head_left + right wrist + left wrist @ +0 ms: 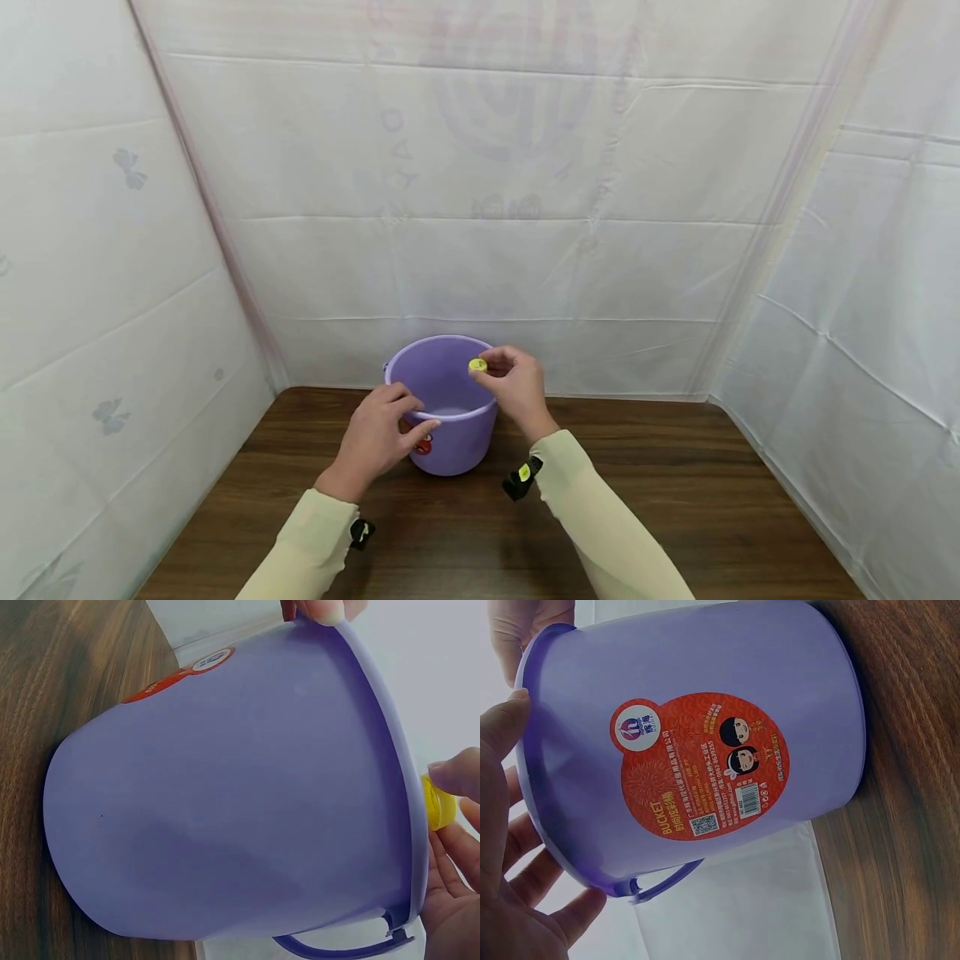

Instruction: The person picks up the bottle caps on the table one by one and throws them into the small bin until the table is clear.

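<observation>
A purple bucket (450, 446) stands upright on the wooden table, with a red label (705, 765) on its side. My left hand (378, 433) holds the bucket's rim at the near left, its thumb along the front edge and several fingers over the rim. Between thumb and fingers, my right hand (517, 387) pinches a small round yellow piece (477, 365) with dark marks on top. That piece is above the bucket's opening at the right side; in the right wrist view it shows just past the rim, partly covered by the fingers.
White sheeting (480, 267) rises behind the table (637, 483) and along both sides. The bucket is close to the back sheet. Its purple handle (345, 949) hangs at the far side. Dark devices are strapped to both wrists, over pale sleeves (615, 517).
</observation>
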### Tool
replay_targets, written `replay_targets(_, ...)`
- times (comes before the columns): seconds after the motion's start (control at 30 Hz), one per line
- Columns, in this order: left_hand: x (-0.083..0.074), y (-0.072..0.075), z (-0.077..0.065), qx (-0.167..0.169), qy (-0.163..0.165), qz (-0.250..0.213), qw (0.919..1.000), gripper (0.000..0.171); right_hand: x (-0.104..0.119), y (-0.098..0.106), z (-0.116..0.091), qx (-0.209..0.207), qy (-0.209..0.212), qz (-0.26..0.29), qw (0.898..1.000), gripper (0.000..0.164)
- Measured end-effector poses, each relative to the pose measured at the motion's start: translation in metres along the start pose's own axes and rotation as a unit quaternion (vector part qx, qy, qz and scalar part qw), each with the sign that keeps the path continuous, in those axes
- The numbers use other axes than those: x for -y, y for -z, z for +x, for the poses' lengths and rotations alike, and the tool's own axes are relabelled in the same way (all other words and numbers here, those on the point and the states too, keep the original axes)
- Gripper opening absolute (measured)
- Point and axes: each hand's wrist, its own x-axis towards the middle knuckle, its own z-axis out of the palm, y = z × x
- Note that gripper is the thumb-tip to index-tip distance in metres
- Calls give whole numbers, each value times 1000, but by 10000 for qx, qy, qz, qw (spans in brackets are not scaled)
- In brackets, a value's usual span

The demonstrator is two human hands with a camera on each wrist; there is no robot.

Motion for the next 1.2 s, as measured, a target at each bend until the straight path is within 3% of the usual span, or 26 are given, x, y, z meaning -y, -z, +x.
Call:
replay_targets(0.27, 1, -1, 0, 45, 45, 34, 10000, 27, 3, -3, -2, -9, -32, -246, 9997, 23)
replay_targets(0.77, 0, -1, -1, 15, 33, -2, 10000, 26, 1, -5, -1, -22, 7, -164, 9999, 23)
replay_targets(1.0, -1, 0, -2, -53, -10, 36, 10000, 28, -1, -5, 0, 159, 259, -583, 9978, 40)
replay_targets(1.2, -1, -1, -2, -86, -35, 94, 9999, 29, -5, -4, -2, 197, 285, -628, 9974, 42)
